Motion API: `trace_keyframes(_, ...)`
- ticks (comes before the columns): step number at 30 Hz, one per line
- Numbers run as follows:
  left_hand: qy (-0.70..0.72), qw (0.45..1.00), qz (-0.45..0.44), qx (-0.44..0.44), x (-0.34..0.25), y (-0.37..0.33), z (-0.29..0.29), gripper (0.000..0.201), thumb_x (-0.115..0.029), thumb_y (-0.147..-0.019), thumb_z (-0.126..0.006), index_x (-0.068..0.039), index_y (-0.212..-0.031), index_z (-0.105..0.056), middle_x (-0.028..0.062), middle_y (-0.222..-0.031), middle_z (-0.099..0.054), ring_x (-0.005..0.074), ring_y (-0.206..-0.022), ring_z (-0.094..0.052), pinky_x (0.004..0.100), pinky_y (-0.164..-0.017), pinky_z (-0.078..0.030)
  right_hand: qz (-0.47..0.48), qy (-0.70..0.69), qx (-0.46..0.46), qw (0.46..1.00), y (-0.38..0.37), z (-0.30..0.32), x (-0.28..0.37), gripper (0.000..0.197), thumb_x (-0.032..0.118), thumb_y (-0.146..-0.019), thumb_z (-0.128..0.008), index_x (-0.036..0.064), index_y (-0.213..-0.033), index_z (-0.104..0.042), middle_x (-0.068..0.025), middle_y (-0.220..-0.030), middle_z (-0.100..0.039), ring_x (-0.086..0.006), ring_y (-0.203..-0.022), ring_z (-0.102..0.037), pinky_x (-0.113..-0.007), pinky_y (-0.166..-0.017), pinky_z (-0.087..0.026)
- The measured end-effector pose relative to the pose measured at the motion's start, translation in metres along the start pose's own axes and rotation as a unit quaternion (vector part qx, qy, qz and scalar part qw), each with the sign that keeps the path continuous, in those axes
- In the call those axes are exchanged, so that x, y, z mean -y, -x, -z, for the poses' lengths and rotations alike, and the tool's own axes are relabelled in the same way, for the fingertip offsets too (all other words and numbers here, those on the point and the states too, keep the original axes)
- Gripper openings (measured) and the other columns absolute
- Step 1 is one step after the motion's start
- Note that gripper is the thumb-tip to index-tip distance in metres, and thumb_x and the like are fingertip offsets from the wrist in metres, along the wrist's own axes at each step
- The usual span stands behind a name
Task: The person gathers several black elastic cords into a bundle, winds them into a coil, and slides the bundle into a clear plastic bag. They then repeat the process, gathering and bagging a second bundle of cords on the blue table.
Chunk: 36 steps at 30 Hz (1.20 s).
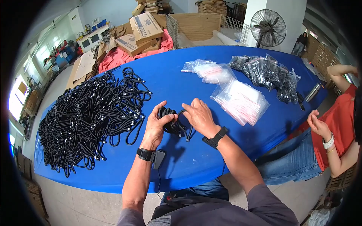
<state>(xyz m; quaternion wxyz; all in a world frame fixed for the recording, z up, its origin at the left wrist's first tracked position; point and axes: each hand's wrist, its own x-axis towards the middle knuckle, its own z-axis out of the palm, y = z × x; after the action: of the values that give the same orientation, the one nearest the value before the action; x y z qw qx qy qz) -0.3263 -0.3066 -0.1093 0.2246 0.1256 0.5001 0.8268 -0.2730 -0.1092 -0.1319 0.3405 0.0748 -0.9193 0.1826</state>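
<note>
Hands (200,117) — coiled black cords (172,128)

Cords (86,116) lie left, plastic bags (243,100) right, on the table (158,71).

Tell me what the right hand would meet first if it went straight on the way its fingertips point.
Probably the black cord bundle gripped by the left hand: the fingertips of the right hand point leftward toward it, close by, though one view leaves depth unclear.
</note>
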Motion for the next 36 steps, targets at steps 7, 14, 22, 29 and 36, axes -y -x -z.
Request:
trace_keyframes(7,0.063,0.998,0.003,0.015,-0.012,-0.005,0.028,0.07,0.006,-0.09,-0.07,0.001,-0.151,-0.037,0.0169,-0.102,-0.071,0.024,-0.089,-0.073,0.0349,-0.083,-0.061,-0.086,-0.114,0.144,0.979,-0.007,0.015,-0.009,0.027,0.007,-0.092,-0.067,0.009,-0.119,-0.071,-0.0135,-0.098,-0.07,-0.026,-0.086,-0.068,-0.039,-0.077,-0.054)
trace_keyframes(14,0.042,0.999,-0.015,-0.009,-0.01,-0.004,0.027,0.072,0.007,-0.088,-0.073,0.0,-0.15,-0.038,0.0154,-0.1,-0.071,0.0244,-0.085,-0.072,0.0359,-0.082,-0.061,-0.273,-0.496,0.232,0.791,-0.004,0.012,-0.009,0.03,0.008,-0.1,-0.055,-0.0016,-0.127,-0.064,-0.0192,-0.11,-0.073,-0.0281,-0.096,-0.072,-0.038,-0.08,-0.056)
trace_keyframes(22,-0.041,0.998,-0.023,-0.029,-0.013,0.007,0.011,0.074,0.005,-0.086,-0.076,0.001,-0.15,-0.04,0.0114,-0.103,-0.069,0.02,-0.086,-0.072,0.0329,-0.081,-0.06,-0.336,-0.683,0.174,0.625,0.002,0.035,0.015,0.05,0.014,-0.099,-0.067,-0.0089,-0.141,-0.052,-0.0176,-0.12,-0.066,-0.0195,-0.102,-0.066,-0.032,-0.09,-0.054)
trace_keyframes(29,-0.04,0.999,0.011,0.0,0.0,0.015,-0.003,0.078,0.005,-0.085,-0.078,-0.001,-0.153,-0.039,0.0091,-0.105,-0.069,0.0165,-0.089,-0.071,0.0301,-0.083,-0.059,-0.288,-0.569,0.187,0.747,0.003,0.021,0.021,0.059,0.018,-0.096,-0.073,-0.0052,-0.145,-0.05,-0.0172,-0.129,-0.062,-0.0178,-0.11,-0.064,-0.031,-0.093,-0.052)
trace_keyframes(36,-0.038,0.998,0.019,0.04,-0.001,0.022,0.0,0.082,0.009,-0.083,-0.075,-0.001,-0.155,-0.036,0.0095,-0.108,-0.069,0.0161,-0.094,-0.07,0.0291,-0.086,-0.058,-0.287,-0.573,0.179,0.747,0.012,0.025,0.029,0.058,0.014,-0.094,-0.074,-0.0033,-0.144,-0.051,-0.0178,-0.121,-0.067,-0.0194,-0.108,-0.064,-0.033,-0.094,-0.052)
